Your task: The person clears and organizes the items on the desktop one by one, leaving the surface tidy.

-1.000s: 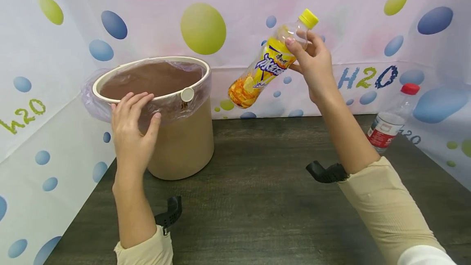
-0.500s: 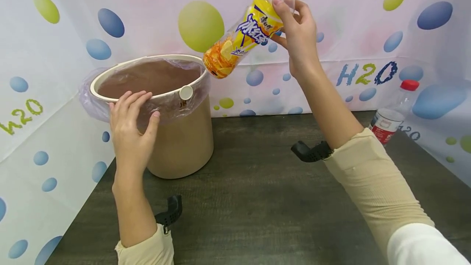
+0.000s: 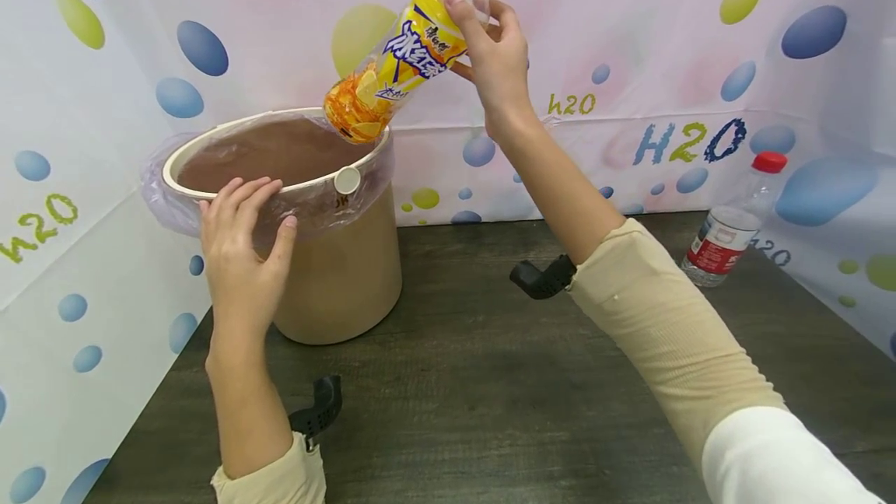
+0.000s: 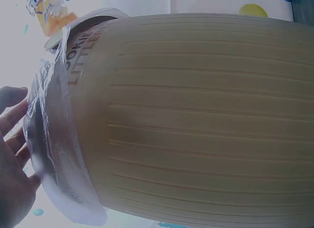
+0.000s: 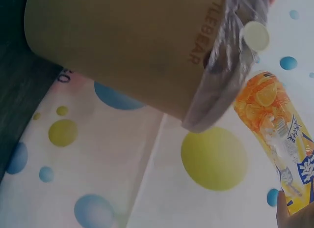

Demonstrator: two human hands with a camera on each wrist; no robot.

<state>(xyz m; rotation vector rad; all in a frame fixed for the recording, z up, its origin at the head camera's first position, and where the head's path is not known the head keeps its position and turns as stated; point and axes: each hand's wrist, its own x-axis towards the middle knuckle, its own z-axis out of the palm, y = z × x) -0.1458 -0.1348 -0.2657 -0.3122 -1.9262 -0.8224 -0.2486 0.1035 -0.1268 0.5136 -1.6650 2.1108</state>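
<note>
In the head view my right hand [image 3: 493, 61] grips a plastic drink bottle [image 3: 413, 49] near its neck. The bottle has a yellow label and yellow cap, and tilts with its base down to the left, over the right part of a beige trash can's [image 3: 343, 278] opening. A thin translucent bag [image 3: 168, 193] lines the can and folds over its rim. My left hand [image 3: 245, 255] rests its fingers on the near rim, thumb apart. The left wrist view shows those fingers [image 4: 14, 115] at the bag's edge. In the right wrist view the bottle's base [image 5: 265, 98] is beside the rim.
A clear bottle [image 3: 721, 232] with a red cap and red-and-white label stands at the right on the dark wooden table [image 3: 476, 379]. A dotted backdrop [image 3: 602, 14] rises behind and at the sides. Each wrist carries a black mount [image 3: 542, 278].
My right hand has carried the drink bottle up and left, from right of the trash can to over its opening. My left hand stays on the rim.
</note>
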